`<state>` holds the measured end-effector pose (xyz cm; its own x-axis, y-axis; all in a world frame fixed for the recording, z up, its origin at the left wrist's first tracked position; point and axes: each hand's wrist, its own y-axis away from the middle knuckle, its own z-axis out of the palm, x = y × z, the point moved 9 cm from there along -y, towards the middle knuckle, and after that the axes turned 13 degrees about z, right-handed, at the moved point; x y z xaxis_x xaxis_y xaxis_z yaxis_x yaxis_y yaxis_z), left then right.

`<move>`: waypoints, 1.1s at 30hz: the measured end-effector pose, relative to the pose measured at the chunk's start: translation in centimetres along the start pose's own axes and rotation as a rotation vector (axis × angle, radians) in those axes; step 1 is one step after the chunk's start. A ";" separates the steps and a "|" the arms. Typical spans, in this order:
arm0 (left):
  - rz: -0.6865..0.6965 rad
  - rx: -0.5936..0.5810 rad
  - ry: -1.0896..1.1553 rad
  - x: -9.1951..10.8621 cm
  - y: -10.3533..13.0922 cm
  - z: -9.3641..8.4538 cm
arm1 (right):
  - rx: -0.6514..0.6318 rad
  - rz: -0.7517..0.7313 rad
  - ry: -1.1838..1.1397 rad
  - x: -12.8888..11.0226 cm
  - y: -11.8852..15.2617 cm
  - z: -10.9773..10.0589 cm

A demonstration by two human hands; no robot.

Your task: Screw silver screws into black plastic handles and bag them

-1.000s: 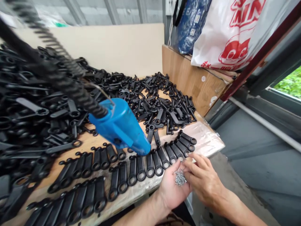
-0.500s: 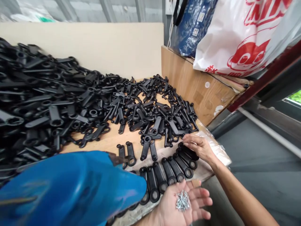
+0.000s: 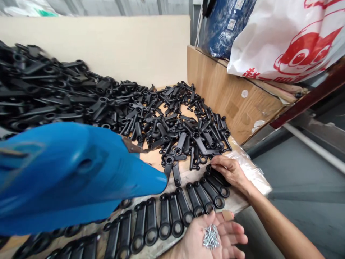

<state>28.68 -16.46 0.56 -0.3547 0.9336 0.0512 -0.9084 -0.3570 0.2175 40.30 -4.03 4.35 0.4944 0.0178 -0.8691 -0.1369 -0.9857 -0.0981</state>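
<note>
My left hand (image 3: 214, 235) is palm up at the bottom, fingers spread, with a small heap of silver screws (image 3: 211, 236) lying on the palm. A bandage wraps one finger. My right hand (image 3: 229, 172) reaches in from the right, its thumb and fingers pinched at the upper end of a black lever part at the right end of the row; what is between the fingertips is hidden. A row of black lever parts (image 3: 165, 217), ring ends toward me, curves along the table's front edge (image 3: 239, 201).
A blue machine housing (image 3: 81, 172) fills the left foreground, over part of the row. Behind it lies a large pile of black parts (image 3: 67, 90). A wooden board (image 3: 215, 79) stands at the back right, with a white bag (image 3: 269, 43) and a blue bag (image 3: 226, 32) above.
The view has shifted, so the blue housing appears higher and more of the row shows at lower left. Both hands keep nearly the same poses, and the screws remain on my left palm.
</note>
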 end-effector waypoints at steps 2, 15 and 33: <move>0.002 0.006 0.001 0.0 0.0 -0.1 | -0.004 -0.003 0.031 -0.3 -0.1 0.1; -0.041 -0.007 -0.001 -0.6 0.5 -0.9 | -0.107 0.161 0.583 1.6 3.9 -0.4; -0.015 0.029 -0.018 -0.5 1.4 -1.3 | 0.057 -0.005 0.803 -1.6 6.0 0.3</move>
<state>27.27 -17.43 -0.38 -0.3364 0.9394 0.0655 -0.9068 -0.3419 0.2467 38.46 -9.94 5.01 0.9585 -0.1248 -0.2564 -0.1657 -0.9755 -0.1447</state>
